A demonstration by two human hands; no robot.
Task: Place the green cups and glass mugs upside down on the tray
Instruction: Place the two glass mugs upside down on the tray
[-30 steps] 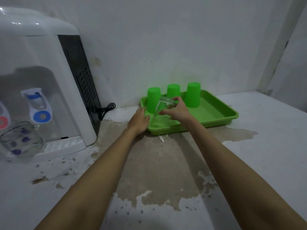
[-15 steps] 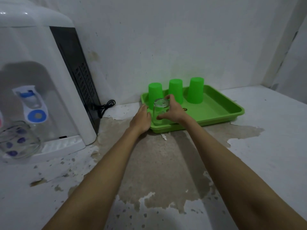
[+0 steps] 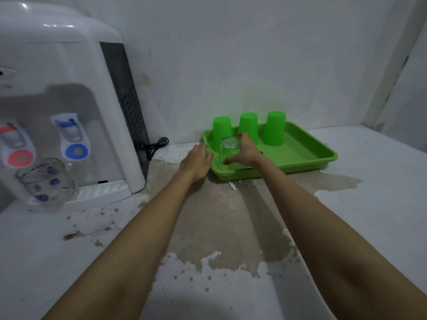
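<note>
A green tray (image 3: 307,155) lies against the back wall with three green cups upside down along its far side: left (image 3: 221,132), middle (image 3: 249,125), right (image 3: 274,129). A clear glass mug (image 3: 228,150) stands upside down in the tray's front left corner. My right hand (image 3: 247,151) is curled around it, thumb at its base and fingers at the top. My left hand (image 3: 196,161) rests flat on the counter, touching the tray's left rim. A second glass mug (image 3: 46,181) with purple dots lies tilted on the dispenser's drip tray, far left.
A white water dispenser (image 3: 69,107) fills the left side, with a black cable (image 3: 156,146) coiled behind it. The counter (image 3: 231,227) is white with worn, peeling brown patches. A wall corner closes the right side.
My right hand has turned the glass mug from tilted in the air to upside down and lowered it onto the tray's front left corner. My left hand stayed at the tray's rim.
</note>
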